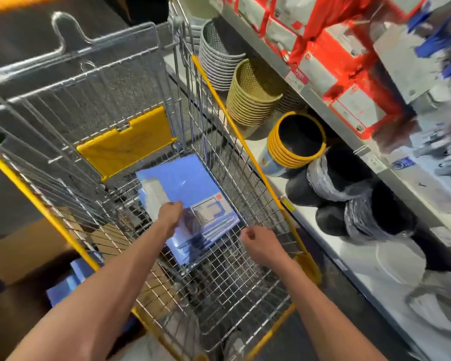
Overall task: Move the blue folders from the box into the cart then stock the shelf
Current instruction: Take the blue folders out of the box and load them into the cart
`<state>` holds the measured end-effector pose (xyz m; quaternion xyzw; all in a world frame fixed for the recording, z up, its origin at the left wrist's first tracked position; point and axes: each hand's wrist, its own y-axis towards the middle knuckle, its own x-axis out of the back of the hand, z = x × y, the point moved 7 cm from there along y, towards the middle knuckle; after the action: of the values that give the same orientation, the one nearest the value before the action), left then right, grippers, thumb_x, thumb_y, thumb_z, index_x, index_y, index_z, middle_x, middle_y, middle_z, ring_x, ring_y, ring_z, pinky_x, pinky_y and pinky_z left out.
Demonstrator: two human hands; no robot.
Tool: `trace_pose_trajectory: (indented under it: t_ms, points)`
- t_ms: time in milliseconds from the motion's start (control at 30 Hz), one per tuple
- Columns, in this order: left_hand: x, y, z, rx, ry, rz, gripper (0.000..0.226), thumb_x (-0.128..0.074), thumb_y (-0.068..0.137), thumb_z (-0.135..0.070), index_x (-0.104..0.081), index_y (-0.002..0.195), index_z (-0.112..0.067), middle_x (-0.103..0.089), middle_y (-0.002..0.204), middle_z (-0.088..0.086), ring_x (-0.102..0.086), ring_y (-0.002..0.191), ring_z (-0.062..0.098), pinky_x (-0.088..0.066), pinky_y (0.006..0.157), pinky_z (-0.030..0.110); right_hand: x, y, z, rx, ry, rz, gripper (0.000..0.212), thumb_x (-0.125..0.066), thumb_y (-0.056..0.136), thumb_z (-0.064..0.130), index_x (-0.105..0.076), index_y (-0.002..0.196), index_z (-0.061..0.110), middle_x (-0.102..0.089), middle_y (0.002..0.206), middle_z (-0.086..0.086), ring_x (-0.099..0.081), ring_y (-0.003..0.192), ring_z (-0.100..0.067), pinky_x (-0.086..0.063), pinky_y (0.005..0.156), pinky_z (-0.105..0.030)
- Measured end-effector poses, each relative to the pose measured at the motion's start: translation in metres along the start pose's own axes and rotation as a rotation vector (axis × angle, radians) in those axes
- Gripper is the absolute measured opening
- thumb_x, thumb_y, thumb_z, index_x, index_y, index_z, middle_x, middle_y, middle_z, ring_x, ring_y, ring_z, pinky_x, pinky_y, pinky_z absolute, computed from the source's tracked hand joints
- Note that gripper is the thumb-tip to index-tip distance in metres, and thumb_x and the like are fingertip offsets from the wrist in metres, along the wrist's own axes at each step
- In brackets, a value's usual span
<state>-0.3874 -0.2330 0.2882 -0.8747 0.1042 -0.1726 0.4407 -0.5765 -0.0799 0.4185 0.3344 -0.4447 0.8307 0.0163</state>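
A stack of blue folders wrapped in clear film lies on the floor of the wire cart. My left hand reaches down into the cart and grips the near left part of the stack, its fingers hidden under the film. My right hand hovers inside the cart just right of the stack, fingers curled and holding nothing. More blue folders sit in a brown cardboard box on the floor left of the cart.
The cart has yellow rim trim and a yellow child-seat flap. Shelving runs along the right with stacked mesh bins, yellow-rimmed tubs, black wrapped bins and red-and-white boxes above.
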Motion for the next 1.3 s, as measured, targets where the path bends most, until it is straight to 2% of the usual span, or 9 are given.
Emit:
trace_pose_trajectory:
  t_ms: [100,233,467,567,700,867,967,1133,1300]
  points:
    - [0.012,-0.033,-0.012,-0.145,0.226,-0.017,0.024,-0.049,0.100,-0.016,-0.057,0.077,-0.014,-0.059,0.082,0.014,-0.054,0.069,0.026,-0.044,0.073,0.032,0.004,-0.010,0.009,0.049,0.007,-0.022,0.022,-0.043,0.101,0.017,-0.056,0.083,0.015,-0.054,0.079,0.002,-0.050,0.070,-0.014,-0.044,0.062,-0.021]
    - [0.019,-0.101,-0.034,-0.494,0.614,-0.030,0.034,-0.049,0.102,-0.026,-0.062,0.129,-0.008,-0.066,0.129,0.012,-0.063,0.115,0.030,-0.048,0.098,0.035,0.012,-0.042,0.031,0.195,-0.003,-0.054,0.030,-0.045,0.103,0.028,-0.061,0.123,0.014,-0.067,0.117,-0.008,-0.054,0.076,-0.011,-0.045,0.075,-0.024]
    - [0.052,-0.265,-0.006,-0.786,0.675,-0.197,0.030,-0.048,0.105,-0.030,-0.063,0.129,-0.020,-0.067,0.129,-0.003,-0.065,0.112,0.016,-0.052,0.095,0.035,-0.003,-0.136,0.054,0.422,0.014,-0.049,0.030,-0.050,0.101,0.024,-0.063,0.124,0.009,-0.065,0.127,-0.011,-0.061,0.111,-0.025,-0.046,0.088,-0.025]
    - [0.075,-0.325,0.027,-0.798,0.575,-0.303,0.027,-0.050,0.104,-0.029,-0.065,0.124,-0.019,-0.072,0.119,-0.003,-0.069,0.100,0.013,-0.054,0.087,0.032,-0.026,-0.178,0.059,0.519,0.029,-0.006,0.026,-0.051,0.101,0.027,-0.067,0.111,0.009,-0.068,0.105,-0.009,-0.056,0.085,-0.019,-0.042,0.061,-0.021]
    - [0.120,-0.388,0.099,-0.759,0.481,-0.435,0.024,-0.055,0.100,-0.030,-0.065,0.120,-0.023,-0.072,0.110,-0.009,-0.068,0.093,0.008,-0.055,0.087,0.033,-0.080,-0.228,0.061,0.612,0.065,0.097,0.029,-0.053,0.092,0.038,-0.052,0.070,0.021,-0.053,0.071,-0.002,-0.051,0.075,-0.019,-0.043,0.070,-0.038]
    - [0.178,-0.434,0.195,-0.613,0.369,-0.578,0.025,-0.056,0.100,-0.032,-0.060,0.123,-0.024,-0.072,0.101,-0.010,-0.069,0.083,0.008,-0.056,0.079,0.034,-0.164,-0.273,0.059,0.634,-0.039,0.292,0.031,-0.047,0.102,0.042,-0.060,0.111,0.015,-0.063,0.091,-0.006,-0.062,0.081,-0.024,-0.051,0.068,-0.037]
    - [0.207,-0.442,0.244,-0.517,0.357,-0.602,0.031,-0.056,0.099,-0.040,-0.057,0.126,-0.026,-0.070,0.108,-0.010,-0.069,0.092,0.013,-0.055,0.082,0.036,-0.207,-0.292,0.072,0.666,-0.082,0.355,0.049,-0.045,0.103,0.037,-0.053,0.126,-0.007,-0.058,0.112,-0.032,-0.058,0.089,-0.042,-0.044,0.072,-0.042]
    - [0.248,-0.423,0.302,-0.406,0.305,-0.581,0.034,-0.056,0.098,-0.040,-0.055,0.128,-0.025,-0.072,0.109,-0.007,-0.069,0.093,0.015,-0.055,0.085,0.039,-0.273,-0.301,0.098,0.683,-0.226,0.393,0.055,-0.039,0.099,0.050,-0.059,0.115,0.001,-0.060,0.097,-0.019,-0.062,0.092,-0.033,-0.048,0.092,-0.057]
    - [0.293,-0.373,0.339,-0.331,0.249,-0.519,0.033,-0.054,0.097,-0.043,-0.056,0.125,-0.026,-0.070,0.102,-0.010,-0.068,0.085,0.011,-0.054,0.078,0.034,-0.344,-0.278,0.134,0.570,-0.317,0.445,0.031,-0.038,0.105,0.040,-0.049,0.085,0.020,-0.050,0.081,-0.015,-0.054,0.080,-0.023,-0.039,0.068,-0.031]
